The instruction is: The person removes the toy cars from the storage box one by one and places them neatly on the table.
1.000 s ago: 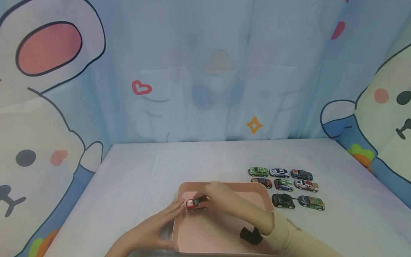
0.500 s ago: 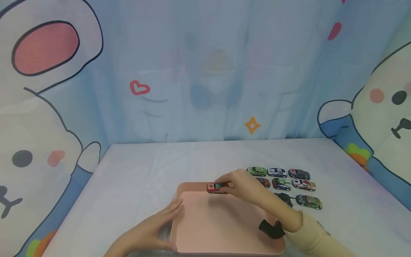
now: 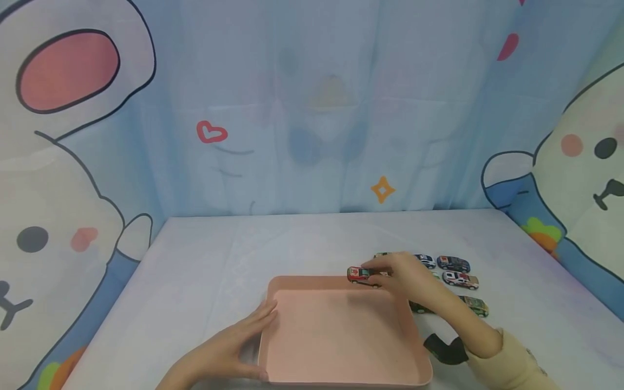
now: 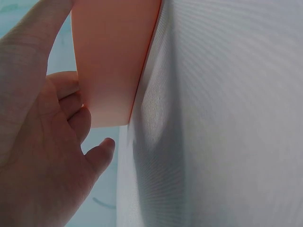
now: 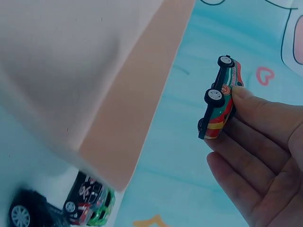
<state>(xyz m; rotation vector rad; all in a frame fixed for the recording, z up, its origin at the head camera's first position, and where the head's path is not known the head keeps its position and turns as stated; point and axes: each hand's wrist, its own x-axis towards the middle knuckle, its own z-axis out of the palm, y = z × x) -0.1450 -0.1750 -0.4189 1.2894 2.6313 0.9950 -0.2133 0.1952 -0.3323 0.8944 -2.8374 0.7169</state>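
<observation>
A red and green toy car hangs in the air over the back right edge of the pink tray. My right hand pinches it between thumb and fingers. Its white wheels and underside face the camera in the right wrist view, where the thumb presses its side. At the tray's left side rests my left hand, fingers fairly straight over the rim and thumb by the front corner. In the left wrist view this hand touches the tray's outer wall.
Several toy cars stand in rows behind and right of the tray, among them a dark blue one and a white and red one. My right hand and forearm partly hide others. A white cloth covers the table; a printed blue curtain hangs behind.
My right hand has lifted the red toy car out of the tray's left part and carried it rightward and back past the rim. The left hand has stayed at the tray.
</observation>
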